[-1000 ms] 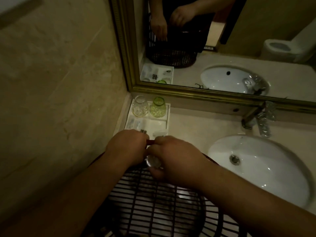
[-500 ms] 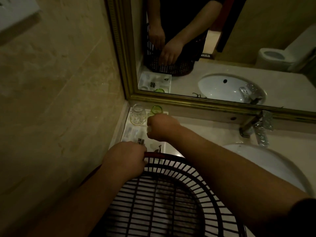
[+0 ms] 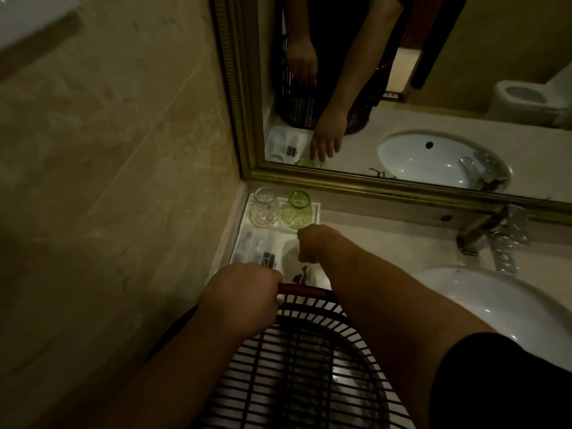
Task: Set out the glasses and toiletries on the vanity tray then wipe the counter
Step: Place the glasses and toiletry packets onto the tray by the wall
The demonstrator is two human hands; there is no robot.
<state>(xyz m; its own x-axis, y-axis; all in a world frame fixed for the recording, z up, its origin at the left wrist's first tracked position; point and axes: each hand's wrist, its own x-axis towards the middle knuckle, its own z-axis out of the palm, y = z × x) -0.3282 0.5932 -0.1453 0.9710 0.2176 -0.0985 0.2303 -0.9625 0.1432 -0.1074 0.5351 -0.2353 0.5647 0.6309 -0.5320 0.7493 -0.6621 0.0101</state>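
left hand [image 3: 241, 295] grips black slatted basket [image 3: 305, 287] by its rim; right hand [image 3: 314, 244]: cannot tell its hold. green glass tumbler [image 3: 295, 212] looks fragile, slippery; grasp its belly.

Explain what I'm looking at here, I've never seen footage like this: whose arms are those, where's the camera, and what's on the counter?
There is no machine: these are a person's two bare arms, filmed by one wide-angle camera worn on the head, looking down. The mirror shows the person reflected. The left hand grips the rim of a dark slatted basket. The right hand hovers over a white tray in the corner; whether it holds anything is hidden. On the tray stand a clear glass and a green glass, side by side at the back, with small wrapped toiletries in front. To the right are a white sink and a metal tap.
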